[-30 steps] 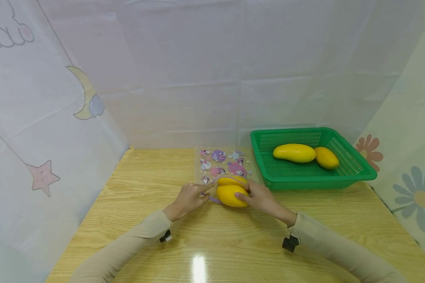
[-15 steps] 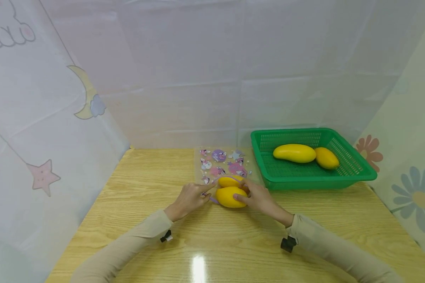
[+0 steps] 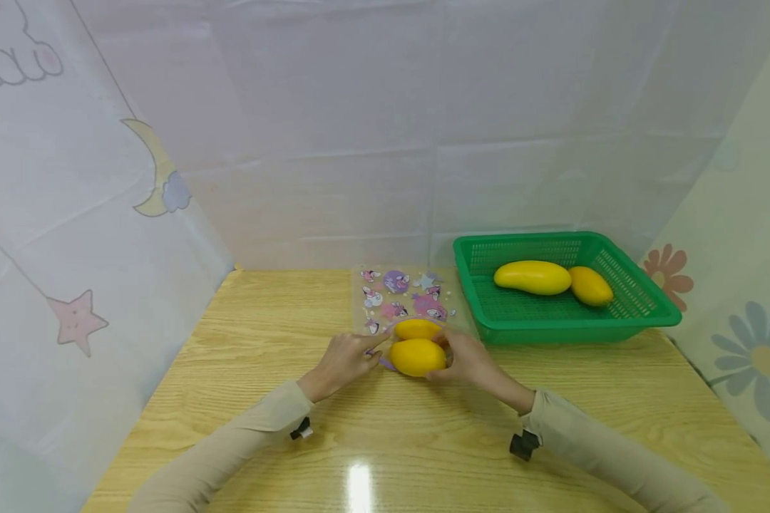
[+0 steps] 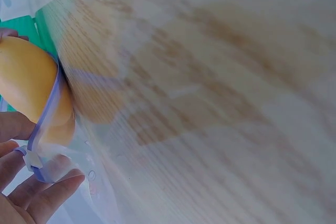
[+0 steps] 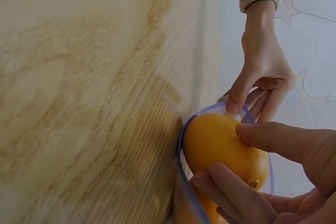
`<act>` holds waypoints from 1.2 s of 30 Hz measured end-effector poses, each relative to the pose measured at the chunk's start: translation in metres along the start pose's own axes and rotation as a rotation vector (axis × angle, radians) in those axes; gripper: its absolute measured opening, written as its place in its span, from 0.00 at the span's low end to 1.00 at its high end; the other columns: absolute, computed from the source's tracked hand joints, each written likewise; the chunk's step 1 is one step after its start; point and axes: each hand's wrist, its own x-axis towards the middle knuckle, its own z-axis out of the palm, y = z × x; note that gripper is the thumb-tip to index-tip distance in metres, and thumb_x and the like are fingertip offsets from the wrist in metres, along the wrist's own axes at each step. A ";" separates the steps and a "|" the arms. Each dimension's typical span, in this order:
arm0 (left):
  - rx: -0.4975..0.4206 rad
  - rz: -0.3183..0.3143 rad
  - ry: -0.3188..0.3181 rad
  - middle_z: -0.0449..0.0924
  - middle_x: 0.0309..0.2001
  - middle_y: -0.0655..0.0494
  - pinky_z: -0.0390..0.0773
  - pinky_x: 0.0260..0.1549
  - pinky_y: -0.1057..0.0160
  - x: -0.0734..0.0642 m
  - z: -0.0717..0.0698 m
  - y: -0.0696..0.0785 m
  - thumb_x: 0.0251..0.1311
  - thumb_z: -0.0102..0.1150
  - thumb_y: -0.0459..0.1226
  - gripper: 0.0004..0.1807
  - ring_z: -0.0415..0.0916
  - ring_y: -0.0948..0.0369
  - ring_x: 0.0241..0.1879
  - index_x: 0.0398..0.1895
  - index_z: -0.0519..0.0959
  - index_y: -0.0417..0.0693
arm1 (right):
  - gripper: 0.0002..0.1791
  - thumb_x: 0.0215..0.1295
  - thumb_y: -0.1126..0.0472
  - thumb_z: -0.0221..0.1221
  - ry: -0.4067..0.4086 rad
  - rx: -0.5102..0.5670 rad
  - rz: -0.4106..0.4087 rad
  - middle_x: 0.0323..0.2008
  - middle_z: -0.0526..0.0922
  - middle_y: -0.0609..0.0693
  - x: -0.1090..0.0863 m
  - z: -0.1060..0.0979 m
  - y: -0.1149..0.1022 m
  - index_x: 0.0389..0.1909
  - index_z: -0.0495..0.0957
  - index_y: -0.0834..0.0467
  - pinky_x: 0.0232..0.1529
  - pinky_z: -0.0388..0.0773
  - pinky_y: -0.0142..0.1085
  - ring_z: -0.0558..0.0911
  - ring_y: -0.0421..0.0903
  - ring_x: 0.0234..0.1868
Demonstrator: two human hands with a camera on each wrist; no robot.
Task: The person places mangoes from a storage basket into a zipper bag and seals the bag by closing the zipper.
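Observation:
A clear zip bag [image 3: 375, 313] with pink and purple cartoon prints lies flat on the table, its purple-edged mouth spread toward me. My left hand [image 3: 343, 362] pinches that edge at the left, beside the white slider [image 4: 32, 159]. At the mouth lies a yellow mango [image 3: 417, 357], and my right hand [image 3: 471, 362] holds its right end between thumb and fingers. Right behind it, a second mango [image 3: 417, 328] sits within the mouth. In the right wrist view the purple rim [image 5: 185, 169] loops around the held mango. The left fingertips are partly behind the film.
A green basket [image 3: 571, 333] stands at the back right of the wooden table [image 3: 282, 306]. Inside it lie a long yellow mango [image 3: 532, 277] and a rounder, more orange one [image 3: 592, 286]. A printed cloth wall [image 3: 334, 142] rises behind the table.
The near mango has shifted slightly left, toward my left hand. My right thumb has slid from the top of it to its near right side. The left hand keeps its place.

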 end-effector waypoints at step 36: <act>-0.010 0.055 0.052 0.87 0.30 0.50 0.60 0.13 0.80 -0.001 0.000 -0.002 0.52 0.70 0.27 0.22 0.71 0.69 0.14 0.53 0.83 0.39 | 0.14 0.53 0.64 0.74 0.173 -0.189 -0.059 0.20 0.72 0.47 0.011 0.016 0.005 0.34 0.77 0.62 0.17 0.63 0.32 0.67 0.39 0.19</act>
